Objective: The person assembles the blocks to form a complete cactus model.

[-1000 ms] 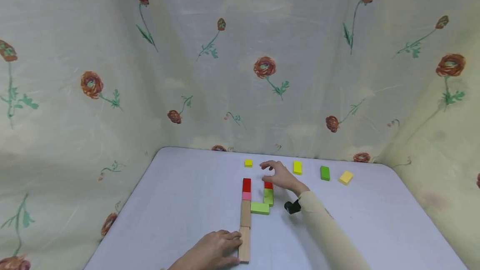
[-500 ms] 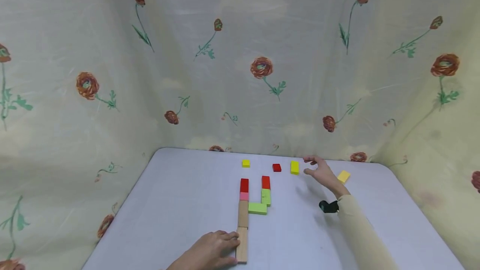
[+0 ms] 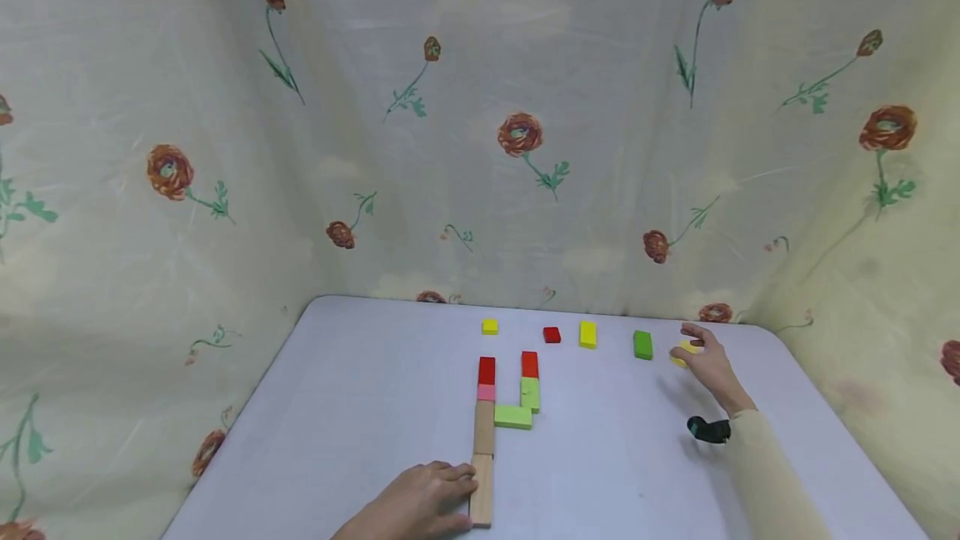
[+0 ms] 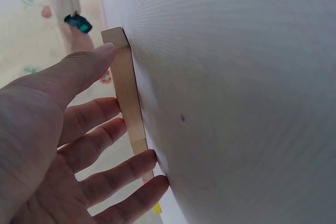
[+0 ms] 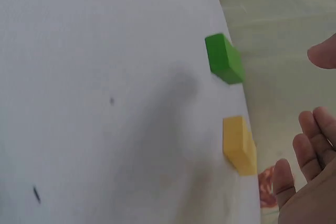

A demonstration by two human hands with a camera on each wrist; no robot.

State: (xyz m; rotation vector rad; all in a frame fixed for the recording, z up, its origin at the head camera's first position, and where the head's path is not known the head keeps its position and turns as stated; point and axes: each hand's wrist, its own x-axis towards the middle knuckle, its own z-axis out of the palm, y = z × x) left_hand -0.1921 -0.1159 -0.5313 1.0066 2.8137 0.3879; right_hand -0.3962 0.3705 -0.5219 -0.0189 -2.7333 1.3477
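Note:
My left hand [image 3: 423,497] rests with relaxed fingers against the left side of the nearest wooden block [image 3: 482,490]; in the left wrist view its thumb and fingertips touch that block [image 4: 126,87]. My right hand [image 3: 711,363] hovers, fingers spread and holding nothing, over the light orange block [image 3: 678,355], partly hiding it. In the right wrist view the orange block [image 5: 239,145] stands beside the hand [image 5: 310,177], apart from it. A second wooden block [image 3: 484,427], a pink one [image 3: 486,392] and a red one [image 3: 487,371] continue the row.
Right of the row lie two light green blocks [image 3: 513,417] and a red one [image 3: 530,364]. Farther back are a small yellow block [image 3: 490,327], a small red one [image 3: 552,335], a yellow one [image 3: 588,334] and a green one [image 3: 642,345]. Floral cloth hangs behind.
My right hand has moved right, from over the red blocks past the yellow and green ones to the light orange block. The small red block behind has come into view. My left hand has stayed put.

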